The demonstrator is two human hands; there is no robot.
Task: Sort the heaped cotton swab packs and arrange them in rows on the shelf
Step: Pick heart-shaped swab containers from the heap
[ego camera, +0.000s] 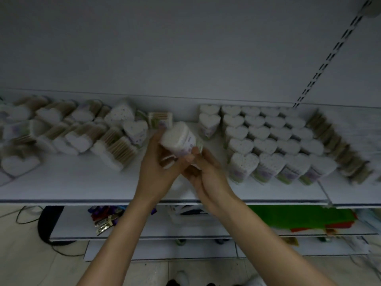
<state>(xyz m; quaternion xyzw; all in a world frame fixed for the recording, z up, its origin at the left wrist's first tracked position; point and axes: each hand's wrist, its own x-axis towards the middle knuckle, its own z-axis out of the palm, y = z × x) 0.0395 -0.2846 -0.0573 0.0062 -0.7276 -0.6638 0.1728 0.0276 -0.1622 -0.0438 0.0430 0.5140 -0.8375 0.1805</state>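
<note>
"Between the heap and the rows, what have you got?"

"One white heart-shaped plastic pack of cotton swabs (pixel 178 139), lifted clear of the board. My left hand (pixel 158 164) curls round its upper side and my right hand (pixel 208 178) pinches its lower end between thumb and fingers, so both are gripping it."

"How far along are you?"

"Roughly halfway, I'd judge. To my right the upright heart packs in rows (pixel 274 141) stand tidy, with a short column of two more (pixel 208 122) just left of them. Beyond them lies a line of flat wooden-stick packs (pixel 334 141) (blurred, so I won't swear to their kind). To my left the tumbled heap of packs (pixel 68 131) lies on its sides, hearts and flat ones mixed. All of that is left to sort, and this pack in my hands has no place yet."

"And the surface, the room?"

"It's a smooth white shelf board (pixel 92 182), backed by a pale grey panel (pixel 165 48), with a slotted metal upright (pixel 329 54) running up at the right. Under it a lower white shelf (pixel 185 230) carries green sheets (pixel 299 217) and some purple packets (pixel 103 212). A black cable (pixel 26 215) trails over the pale tiled floor (pixel 31 265). The light is dim."
</note>
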